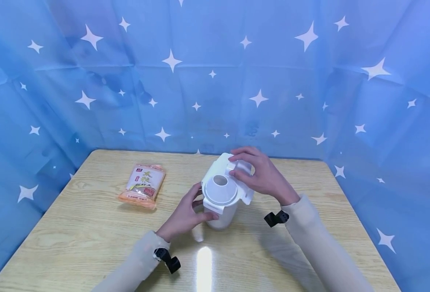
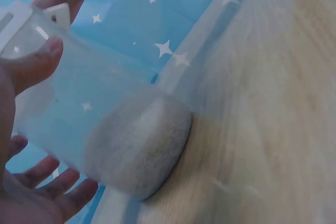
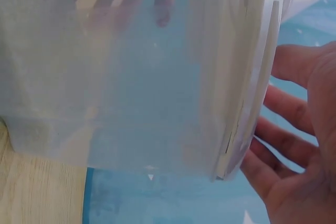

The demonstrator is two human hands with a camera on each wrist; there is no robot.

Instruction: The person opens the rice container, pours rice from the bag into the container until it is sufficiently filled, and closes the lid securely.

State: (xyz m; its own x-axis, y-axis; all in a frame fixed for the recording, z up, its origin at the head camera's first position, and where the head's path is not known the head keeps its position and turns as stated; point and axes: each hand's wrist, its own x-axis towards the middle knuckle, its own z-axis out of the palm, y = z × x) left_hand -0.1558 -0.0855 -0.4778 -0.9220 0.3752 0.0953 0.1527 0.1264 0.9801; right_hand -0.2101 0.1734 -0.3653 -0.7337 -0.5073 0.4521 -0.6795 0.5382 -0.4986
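A translucent plastic storage container [image 1: 219, 222] stands on the table, with a pale layer of grain-like contents [image 2: 142, 142] at its bottom. Its white lid [image 1: 216, 167] carries a round, raised cup-like piece [image 1: 221, 191]. My left hand [image 1: 183, 215] holds the container's side, thumb across the front and the other fingers around the left. At the lid's far right, my right hand [image 1: 261, 173] grips a raised part of the lid between thumb and fingers. The right wrist view has its fingertips [image 3: 262, 169] right at the lid's edge.
Left of the container lies a sealed orange-and-clear plastic bag [image 1: 143, 184] with printed characters. The light wooden table [image 1: 80, 239] ends at a blue star-patterned curtain [image 1: 215, 97] behind and along both sides. Each wrist wears a small black camera.
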